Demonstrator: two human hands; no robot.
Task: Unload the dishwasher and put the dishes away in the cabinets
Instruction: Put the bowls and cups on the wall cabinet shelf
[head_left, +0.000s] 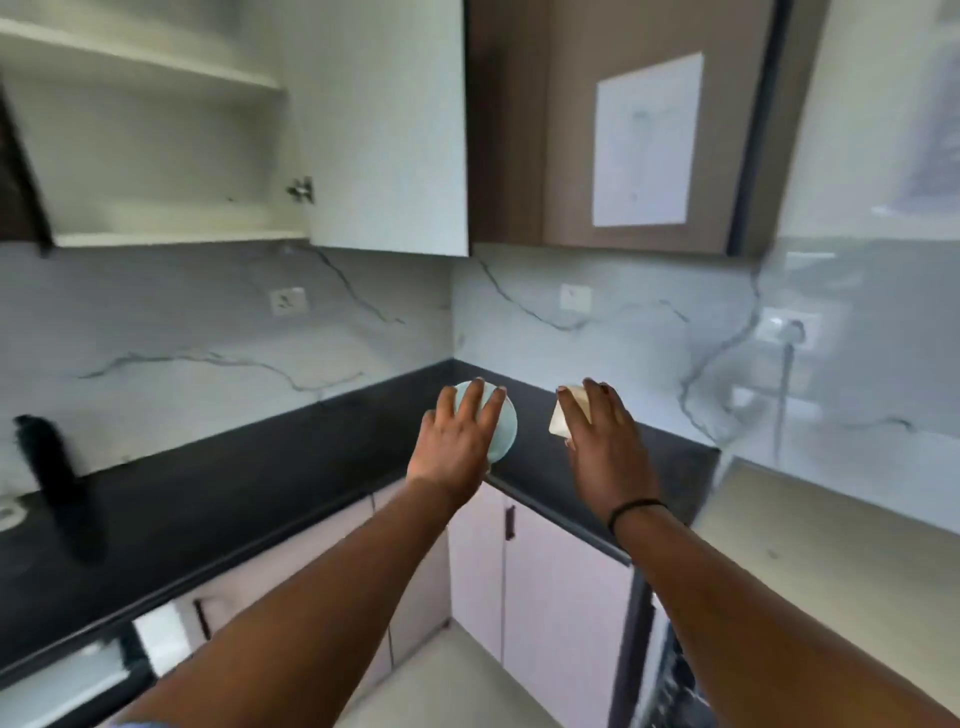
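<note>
Open white wall cabinet (156, 156), far left, shelves exposed above the black stone worktop (208, 493). Left hand (457, 441) grasps a pale green round dish (501, 431); right hand (608, 441) grasps a small cream dish (569, 413). Recommend lifting leftward, shelving one dish at a time, level.

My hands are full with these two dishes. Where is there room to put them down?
The open cabinet's lower shelf looks bare. The black counter is bare between the dark faucet and the corner. The left hand holds a round green dish, the right hand a cream dish. Only the faucet end is crowded.
</note>
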